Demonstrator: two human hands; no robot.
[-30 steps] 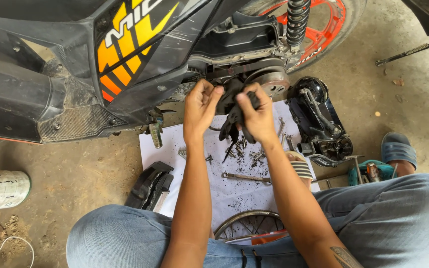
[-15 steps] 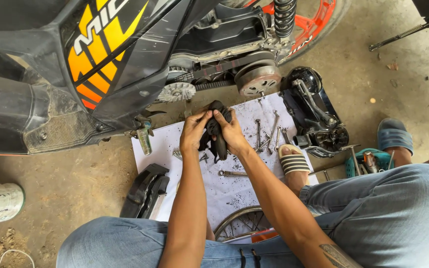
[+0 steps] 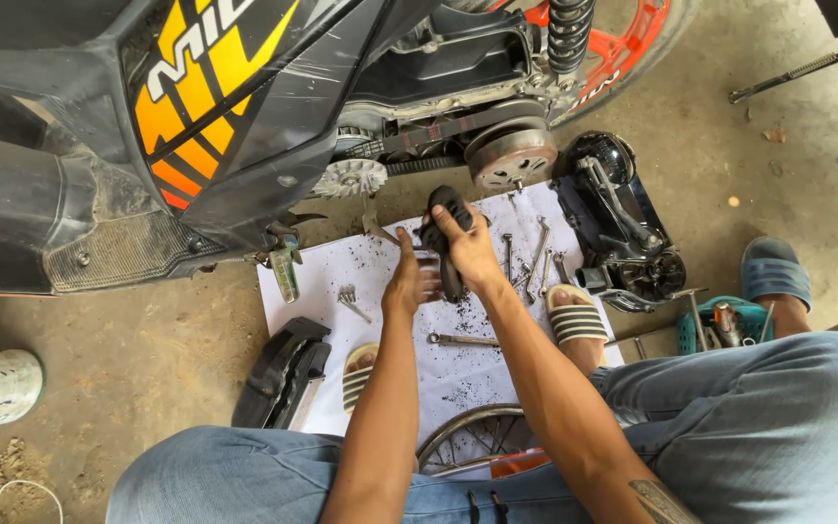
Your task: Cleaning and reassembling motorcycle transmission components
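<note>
- Right hand clenched around a dark rag, thumb pressed on top, rag bunched just above the knuckles at about 12 o'clock of the hand.
- Left hand curled around a small dark metal part, only partly seen between the two hands; rag touching that part from the 1 o'clock side.
- Both hands held over a white paper sheet spread on the concrete floor, speckled with black grit right under the hands.
- On the sheet: a combination wrench at 6 o'clock of the hands, a few long bolts and another wrench at 3 o'clock, small screws at 9 o'clock.
- Scooter at 12 o'clock, transmission open: toothed front pulley, drive belt, round clutch bell.
- Removed black cover lying at 3 o'clock, beside the sheet's edge.
- Teal basket at 4 o'clock, with hand tools inside, handles sticking out; exact kinds too small to tell.
- Black plastic panel at 8 o'clock, on the sheet's corner.
- Spoked wheel rim at 6 o'clock, between the jeans-clad knees.
- Striped sandals on both feet, resting on the sheet.
</note>
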